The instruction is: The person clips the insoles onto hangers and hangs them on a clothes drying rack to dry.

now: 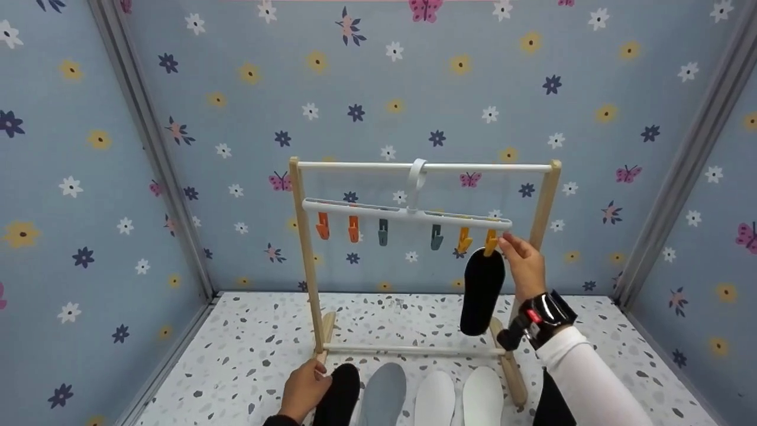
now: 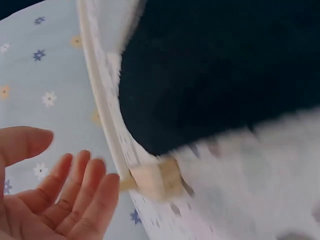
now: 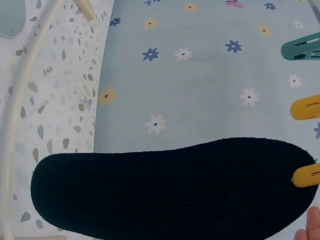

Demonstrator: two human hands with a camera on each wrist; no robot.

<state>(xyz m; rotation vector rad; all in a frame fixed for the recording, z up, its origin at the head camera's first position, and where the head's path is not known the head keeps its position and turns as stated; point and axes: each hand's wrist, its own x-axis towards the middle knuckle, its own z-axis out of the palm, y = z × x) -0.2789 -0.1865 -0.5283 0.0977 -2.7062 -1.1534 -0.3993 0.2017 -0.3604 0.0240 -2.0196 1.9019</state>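
Observation:
My right hand [image 1: 525, 266] has its thumb and forefinger together at the side of the end yellow clip [image 1: 490, 242], pinching at its edge. That clip grips the top of a black insole [image 1: 482, 293], which hangs straight down and spreads across the right wrist view. The clip belongs to a white hanger [image 1: 355, 207], tilted lower at its right end. My left hand [image 1: 304, 390] is by another black insole [image 1: 340, 393] lying on the table. In the left wrist view its fingers [image 2: 75, 195] are spread loosely, with nothing between them, beside the dark insole.
A wooden rack [image 1: 306, 254] with a white top rod [image 1: 355, 165] carries the hanger. Its other clips, orange [image 1: 353, 229], grey-green [image 1: 383, 232] and yellow [image 1: 464, 241], hang unfilled. A grey insole [image 1: 384, 393] and two white insoles [image 1: 434, 399] lie in front on the speckled table [image 1: 248, 343].

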